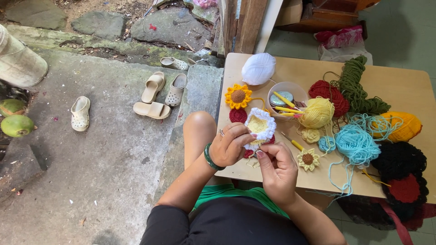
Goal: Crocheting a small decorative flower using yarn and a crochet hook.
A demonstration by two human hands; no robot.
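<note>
Crochet flower [260, 125], round, pale yellow at centre with thick white ruffled border, held upright just above near edge of bench [290, 68]. Partly hid a dark red crocheted round [238, 115] lying flat behind it. More dark red crochet visible below the flower, between the two hands; whether joined to the flower or separate, cannot tell.

Left hand [229, 145] clenched around left and lower rim of flower, fingertips curled onto white border. Green bangle [210, 158] on left wrist, ring on one finger. Right hand [278, 170] closed in pinch at lower edge of flower, thumb tip touching dark red part beneath. Both hands grasping the piece; neither released.

Items on bench, beyond the hands:
- Finished sunflower [238, 95], yellow petals, brown centre, just left of the dark red round.
- White yarn ball [258, 68] near far left corner.
- Pale bowl [287, 97] holding yellow-handled hooks and small tin.
- Yellow yarn ball [317, 112] touching bowl on its right.
- Yellow-handled crochet hook [293, 142] lying just right of the flower.
- Small cream flower with brown centre [308, 159] near right hand.
- Light blue yarn [357, 142], loose strands trailing toward near edge.
- Red yarn [329, 95], green yarn [359, 88], orange yarn [399, 124], black yarn [399, 159] farther right.

Sandals and clogs [156, 97] scattered on concrete floor left of bench.
</note>
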